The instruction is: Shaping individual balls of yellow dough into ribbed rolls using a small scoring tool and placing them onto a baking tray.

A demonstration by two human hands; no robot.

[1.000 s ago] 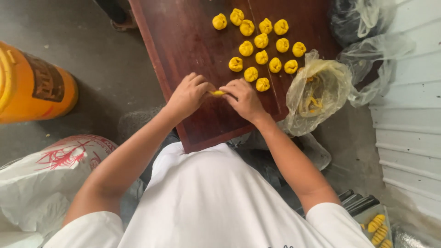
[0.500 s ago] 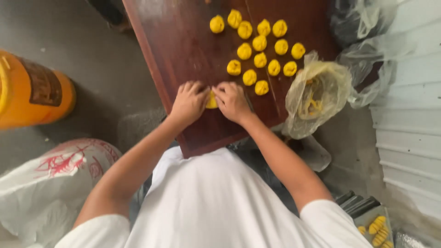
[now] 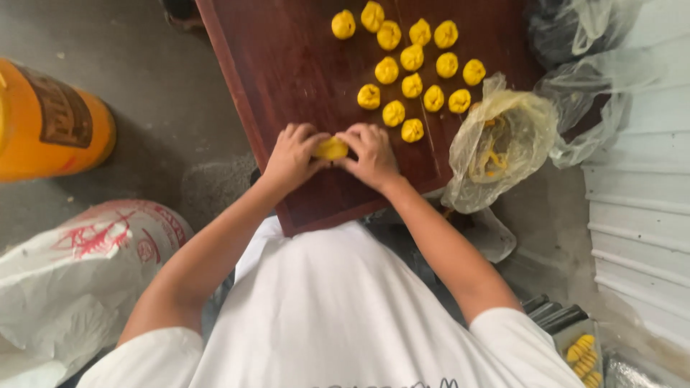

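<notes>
My left hand (image 3: 293, 154) and my right hand (image 3: 372, 152) meet over the near part of a dark red-brown wooden board (image 3: 287, 65). Between their fingertips they pinch one yellow dough piece (image 3: 332, 149), partly hidden by the fingers. Beyond the hands, several finished yellow dough balls (image 3: 412, 85) lie in rows on the board's far right part. The nearest ball (image 3: 412, 130) sits just right of my right hand.
A crumpled clear plastic bag (image 3: 497, 147) with yellow scraps lies at the board's right edge. An orange bucket (image 3: 50, 122) stands on the grey floor at left. A white printed sack (image 3: 79, 280) lies at lower left. A tray of yellow pieces (image 3: 581, 350) sits at lower right.
The hands have drawn closer together and now pinch the dough piece into a rounder lump. The camera view has shifted slightly.
</notes>
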